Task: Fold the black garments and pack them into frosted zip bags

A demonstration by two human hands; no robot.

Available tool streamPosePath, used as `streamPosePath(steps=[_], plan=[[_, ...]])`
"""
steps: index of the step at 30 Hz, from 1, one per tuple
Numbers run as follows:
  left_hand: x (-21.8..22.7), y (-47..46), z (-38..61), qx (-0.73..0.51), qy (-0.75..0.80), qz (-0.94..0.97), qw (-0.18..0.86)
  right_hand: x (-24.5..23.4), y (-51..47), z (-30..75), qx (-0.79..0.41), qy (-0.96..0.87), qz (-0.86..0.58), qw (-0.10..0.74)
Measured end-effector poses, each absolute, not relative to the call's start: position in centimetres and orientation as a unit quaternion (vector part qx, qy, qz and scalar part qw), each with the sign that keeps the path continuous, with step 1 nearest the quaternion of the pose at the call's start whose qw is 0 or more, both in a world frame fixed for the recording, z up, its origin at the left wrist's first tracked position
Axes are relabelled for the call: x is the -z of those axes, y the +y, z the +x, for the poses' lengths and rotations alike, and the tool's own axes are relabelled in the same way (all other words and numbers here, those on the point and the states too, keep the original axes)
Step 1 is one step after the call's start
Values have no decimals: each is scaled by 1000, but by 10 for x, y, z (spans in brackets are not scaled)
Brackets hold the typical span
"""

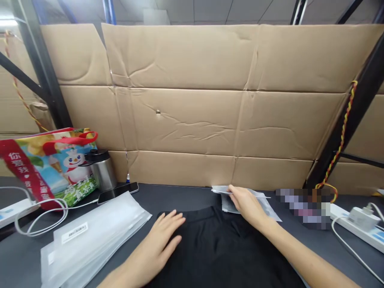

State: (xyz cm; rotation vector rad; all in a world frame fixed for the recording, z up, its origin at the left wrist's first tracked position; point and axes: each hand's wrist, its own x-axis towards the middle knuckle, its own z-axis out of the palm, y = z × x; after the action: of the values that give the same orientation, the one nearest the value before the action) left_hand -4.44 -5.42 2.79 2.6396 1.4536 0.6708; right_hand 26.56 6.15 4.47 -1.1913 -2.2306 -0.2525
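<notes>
A black garment [216, 248] lies spread on the dark table in front of me, its far edge showing a band. My left hand [162, 244] rests on its left side, fingers stretched out and holding nothing. Beyond the garment's far right corner, my right hand [247, 204] pinches the edge of a translucent plastic bag [267, 206]. The bag lies partly under that hand, one layer lifted. To the left is a stack of frosted plastic bags [96, 236], the top one bearing a barcode label [74, 233].
A colourful carrier bag [60, 164], a steel flask [103, 172] and a phone [118, 193] on a white cable stand at back left. A power strip [369, 230] with a charger lies at right, beside a blurred patch. A cardboard wall [186, 120] closes off the back.
</notes>
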Motion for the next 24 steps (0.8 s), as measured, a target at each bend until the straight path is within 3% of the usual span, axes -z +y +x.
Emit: streamPosePath(steps=[8,16,24], plan=[[-55,12,-37,-443,490,747,67,-61,57,185,36,-889,-310,335],[-49,6,-36,-456,487,742,70,-64,44,148,57,-894,-225,384],[-38,2,-52,-425,484,764,40,-50,51,172,212,-900,-202,324]])
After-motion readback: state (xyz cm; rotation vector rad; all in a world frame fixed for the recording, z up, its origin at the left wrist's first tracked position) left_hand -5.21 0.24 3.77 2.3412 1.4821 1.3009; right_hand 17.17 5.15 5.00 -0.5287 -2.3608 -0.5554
